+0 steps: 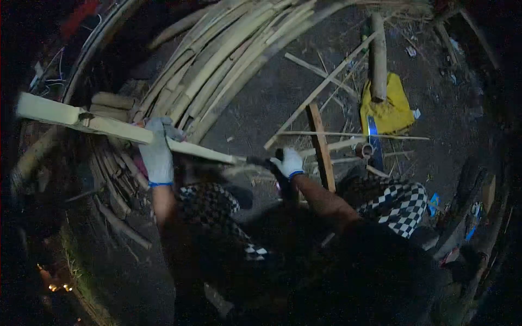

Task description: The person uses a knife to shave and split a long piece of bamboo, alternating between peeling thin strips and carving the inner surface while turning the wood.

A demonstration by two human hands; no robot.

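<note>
My left hand (159,149), in a white glove with a blue cuff, is wrapped round a pale split bamboo length (51,110). The bamboo runs from the far left, past a node, and narrows toward the middle of the view. At its thin end is my right hand (292,162), also gloved, with the fingers closed on a dark tool (285,182). Blur and darkness hide the tool's kind; its dark part seems to meet the bamboo's tip. Both forearms reach forward over my checkered trousers (399,204).
Long bamboo poles (228,49) curve across the upper left. Right of centre lie a brown wooden bar (322,146), thin bamboo strips (326,81), a yellow sack (401,103), a thick bamboo piece (379,60) and a blue flat blade-like thing (374,130). Sticks (117,174) lie left.
</note>
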